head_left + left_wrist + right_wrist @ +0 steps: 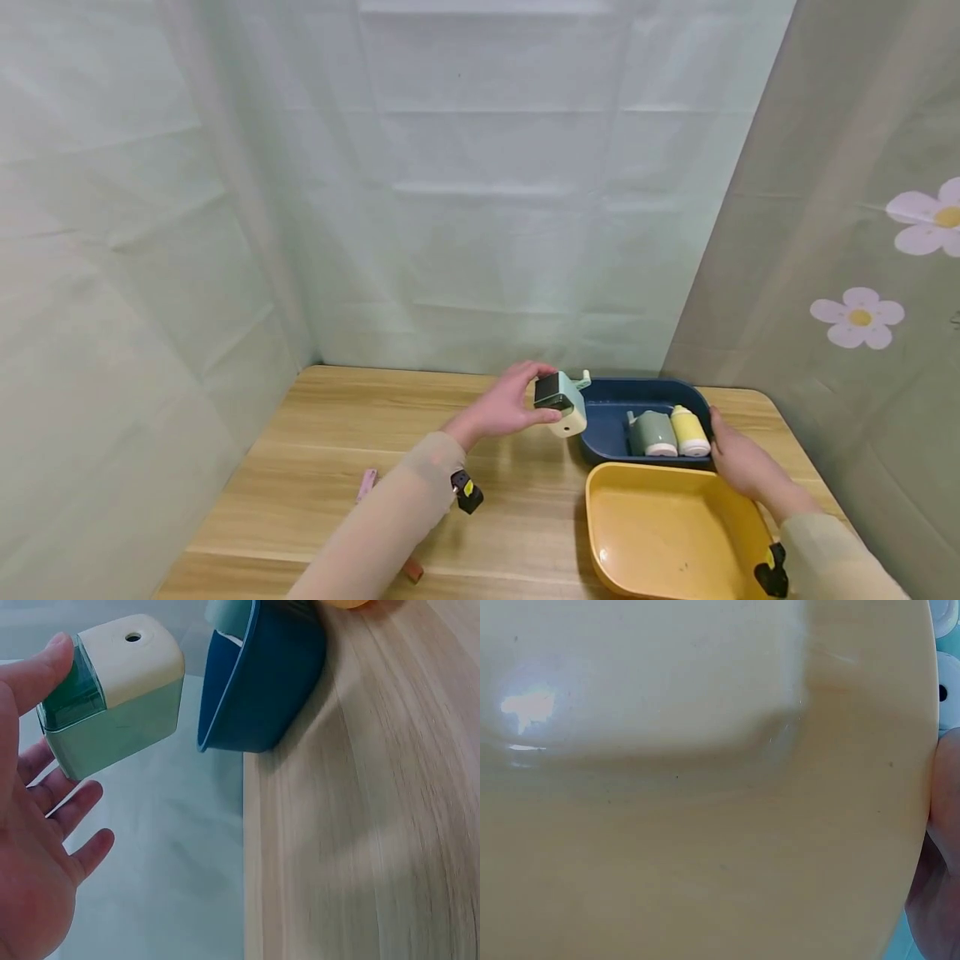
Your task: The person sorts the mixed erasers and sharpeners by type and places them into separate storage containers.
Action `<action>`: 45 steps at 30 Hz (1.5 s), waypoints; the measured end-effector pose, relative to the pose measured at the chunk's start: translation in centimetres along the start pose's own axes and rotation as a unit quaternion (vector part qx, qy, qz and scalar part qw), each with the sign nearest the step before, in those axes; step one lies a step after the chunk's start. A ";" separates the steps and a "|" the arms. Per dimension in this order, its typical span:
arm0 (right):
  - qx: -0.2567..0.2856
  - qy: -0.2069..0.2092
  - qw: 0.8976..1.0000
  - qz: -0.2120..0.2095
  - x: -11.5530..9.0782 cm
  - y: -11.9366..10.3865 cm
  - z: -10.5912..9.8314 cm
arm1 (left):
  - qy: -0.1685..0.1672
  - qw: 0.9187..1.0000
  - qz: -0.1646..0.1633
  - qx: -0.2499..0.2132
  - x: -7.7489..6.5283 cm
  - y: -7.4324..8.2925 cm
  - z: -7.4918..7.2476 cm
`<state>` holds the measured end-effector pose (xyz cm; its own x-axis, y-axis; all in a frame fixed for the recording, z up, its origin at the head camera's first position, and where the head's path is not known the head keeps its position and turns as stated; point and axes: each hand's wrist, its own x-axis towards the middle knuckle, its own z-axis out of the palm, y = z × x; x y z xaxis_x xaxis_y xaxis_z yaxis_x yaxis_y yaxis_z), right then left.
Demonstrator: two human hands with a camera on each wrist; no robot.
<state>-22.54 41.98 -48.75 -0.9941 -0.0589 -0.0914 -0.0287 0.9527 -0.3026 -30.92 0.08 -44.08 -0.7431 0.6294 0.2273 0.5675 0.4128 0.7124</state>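
Observation:
My left hand [517, 400] holds a pale green crank pencil sharpener [572, 402] between thumb and fingers, raised beside the left end of a navy blue bin [606, 421]. In the left wrist view the cream end of this sharpener [131, 656] shows its pencil hole, and the lower fingers are spread away from it. My right hand [753, 471] grips the right wall of the blue bin; its fingers are partly hidden. Inside that bin lie a grey-green crank sharpener [652, 433] and a yellow, white-ended object [688, 430], side by side.
A yellow-orange bin [667, 525] stands in front of the blue one, under my right forearm. On the wooden table [300, 467], a pink strip [367, 483] and a reddish-brown piece [412, 570] lie partly hidden by my left arm. Curtains [487, 250] hang behind.

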 end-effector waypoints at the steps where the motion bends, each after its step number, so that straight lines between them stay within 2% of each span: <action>1: -0.001 0.000 1.000 0.000 0.0 0.0 0.0 | -0.001 1.000 0.000 0.001 0.1 0.1 0.1; 13: -0.006 0.003 1.000 -0.002 0.0 0.0 0.0 | 0.025 0.998 0.027 0.049 1.3 1.0 1.8; 22: 0.006 0.000 1.000 0.004 -0.2 0.1 0.1 | 0.035 0.996 0.016 0.077 2.0 1.7 2.7; 30: -0.007 0.007 1.000 -0.009 0.0 0.2 0.2 | 0.053 0.990 0.022 0.131 2.5 2.5 3.9; 39: -0.008 0.013 1.000 -0.013 -0.1 0.2 0.1 | 0.064 0.986 0.011 0.155 3.0 3.1 5.1; 45: -0.013 0.012 1.000 -0.015 -0.1 0.0 0.0 | 0.070 0.980 0.008 0.187 3.5 3.3 5.9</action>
<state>-22.43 42.00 -48.74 -0.9950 -0.0802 -0.0592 -0.0605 0.9578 -0.2809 -29.52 7.55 -44.85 -0.7602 0.5512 0.3439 0.6495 0.6326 0.4220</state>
